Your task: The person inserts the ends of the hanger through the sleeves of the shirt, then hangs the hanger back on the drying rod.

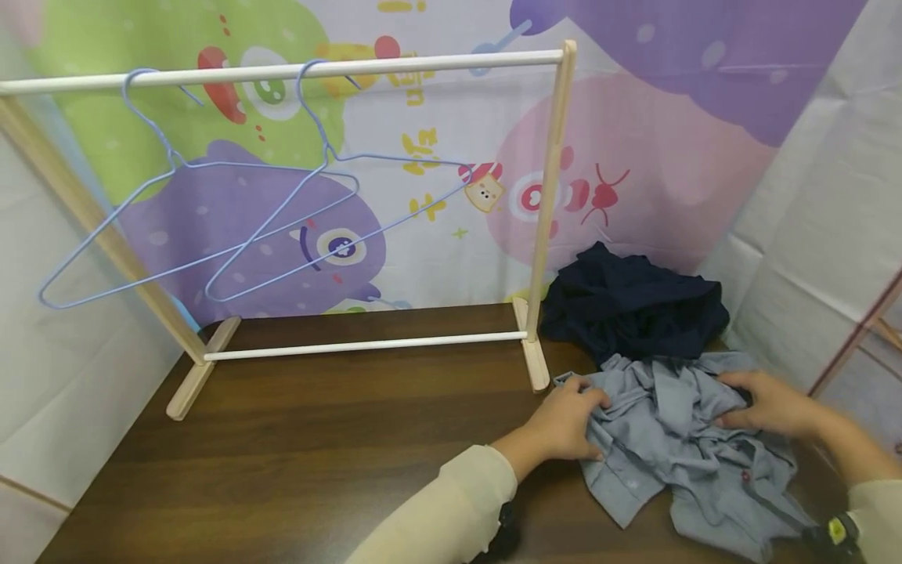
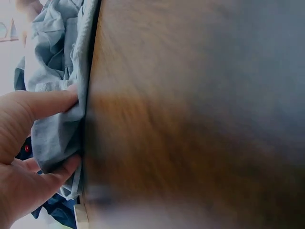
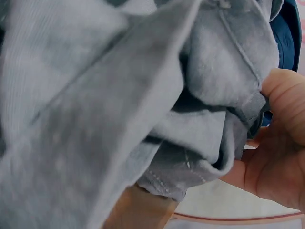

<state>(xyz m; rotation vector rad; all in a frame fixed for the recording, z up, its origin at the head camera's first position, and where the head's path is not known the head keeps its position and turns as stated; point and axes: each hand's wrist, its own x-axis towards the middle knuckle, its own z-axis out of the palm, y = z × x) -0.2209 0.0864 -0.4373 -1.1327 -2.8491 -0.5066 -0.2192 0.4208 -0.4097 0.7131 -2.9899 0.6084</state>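
Note:
A crumpled grey shirt (image 1: pixel 669 439) with collar-like folds lies at the right front of the brown table. My left hand (image 1: pixel 567 419) grips its left side, and in the left wrist view the thumb (image 2: pixel 52 101) and fingers lie on either side of a fold of the cloth. From the right, my right hand (image 1: pixel 771 403) holds the shirt's upper right part. The right wrist view shows that hand (image 3: pixel 281 148) at the bunched cloth (image 3: pixel 209 138), some fingertips hidden behind the fabric. A dark navy garment (image 1: pixel 634 305) lies heaped just behind the shirt.
A wooden clothes rack (image 1: pixel 553 188) stands at the back left. Two blue wire hangers, a left one (image 1: pixel 158 274) and a right one (image 1: pixel 395 223), hang from its white top rail (image 1: pixel 437 63). A printed cartoon cloth (image 1: pixel 437 266) hangs behind the table (image 1: pixel 338 462).

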